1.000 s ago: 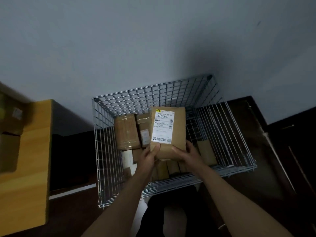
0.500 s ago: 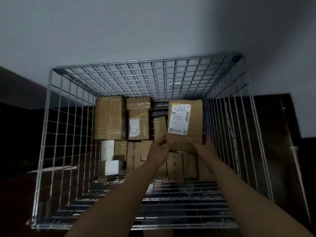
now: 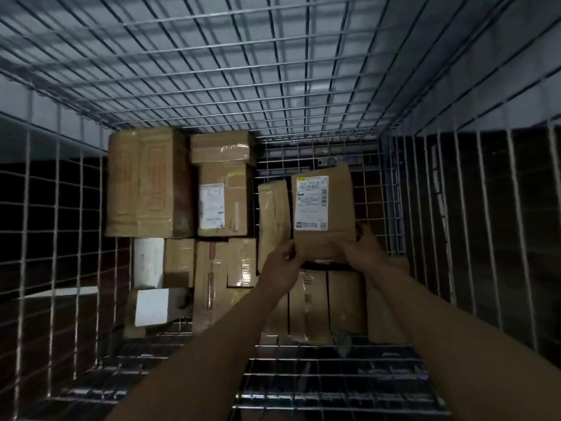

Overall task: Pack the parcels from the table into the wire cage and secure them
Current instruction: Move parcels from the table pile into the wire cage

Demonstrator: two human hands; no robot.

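A pale grey-blue wall (image 3: 230,41) fills the upper part of the view in dim light. Lower down, on both sides, lies a dark brown floor (image 3: 45,208). A thin pale strip (image 3: 60,292) crosses it at the left.

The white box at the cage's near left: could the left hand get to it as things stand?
Probably not right now. The left hand grips the brown cardboard parcel with the white label, together with the right hand. Nothing lies over the white box, so once freed it looks reachable.
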